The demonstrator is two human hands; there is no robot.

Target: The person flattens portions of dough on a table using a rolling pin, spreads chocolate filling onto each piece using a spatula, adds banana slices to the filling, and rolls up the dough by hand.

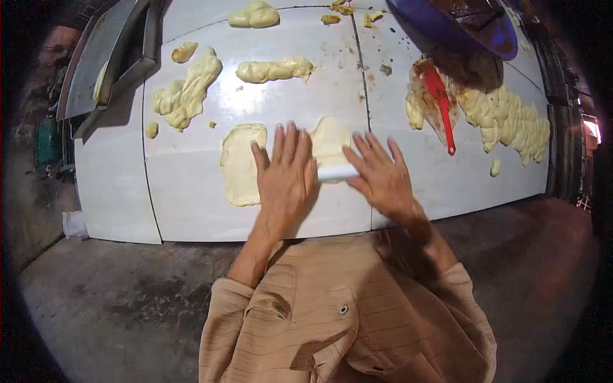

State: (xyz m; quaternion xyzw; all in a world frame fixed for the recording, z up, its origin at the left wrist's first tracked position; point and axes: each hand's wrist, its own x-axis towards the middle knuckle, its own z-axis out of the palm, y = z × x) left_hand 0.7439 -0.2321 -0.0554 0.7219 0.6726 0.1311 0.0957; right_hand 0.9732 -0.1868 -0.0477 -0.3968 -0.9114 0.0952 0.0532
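Note:
A white rolling pin (336, 172) lies crosswise on a flattened piece of pale dough (329, 139) near the table's front edge. My left hand (286, 171) rests flat over the pin's left end, fingers stretched forward. At the other end, my right hand (384, 175) lies with its fingers spread, its thumb side against the pin. Both palms hide the pin's ends. Just left of my left hand, a thin, roughly rectangular dough sheet (239, 169) sits on the table. Beyond the hands lies a thick strip of dough (274, 69).
The white table (191, 217) carries lumpy dough (188, 92) at the left and a smooth lump (254, 14) at the far side. To the right are a red spatula (440, 102), a row of dough pieces (504, 121) and a purple basin (408, 19). Metal trays (102, 64) stand far left.

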